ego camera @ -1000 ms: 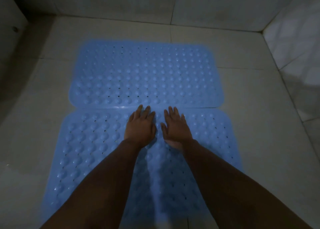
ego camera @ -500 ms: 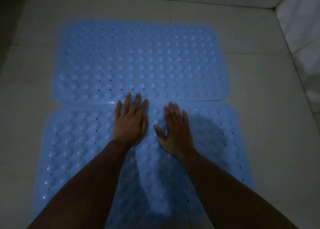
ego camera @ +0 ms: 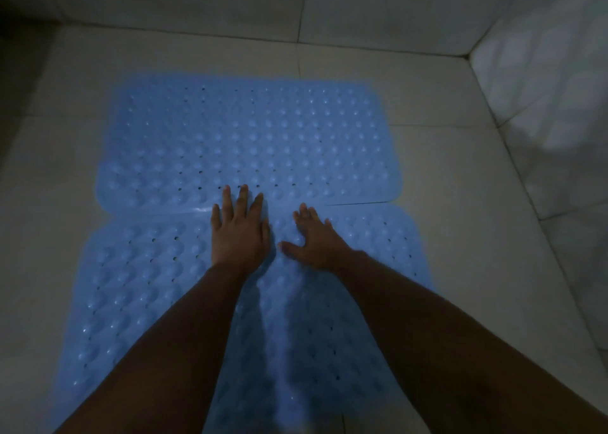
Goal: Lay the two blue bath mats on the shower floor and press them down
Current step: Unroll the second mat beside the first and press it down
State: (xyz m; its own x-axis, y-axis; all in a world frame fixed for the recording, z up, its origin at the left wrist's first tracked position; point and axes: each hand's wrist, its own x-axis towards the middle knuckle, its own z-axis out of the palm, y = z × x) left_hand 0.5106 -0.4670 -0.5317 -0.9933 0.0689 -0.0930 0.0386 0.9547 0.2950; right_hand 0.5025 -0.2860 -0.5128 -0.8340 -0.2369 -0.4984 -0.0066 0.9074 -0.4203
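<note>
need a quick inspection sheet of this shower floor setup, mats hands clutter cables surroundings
surface: pale tiled shower floor, dimly lit, grout lines visible.
job's things: far blue mat and near blue mat both lie flat, long edges meeting at a seam; near mat runs out of the bottom of the frame.
clutter: nothing seen.
hands: left hand flat, palm down, fingers reaching across the seam onto the far mat; right hand on the near mat, fingers spread, just short of the seam. Neither grips anything.
cables: nothing seen.
surroundings: tiled wall at the back and tiled wall on the right, meeting in a corner; left edge too dark to tell.
</note>
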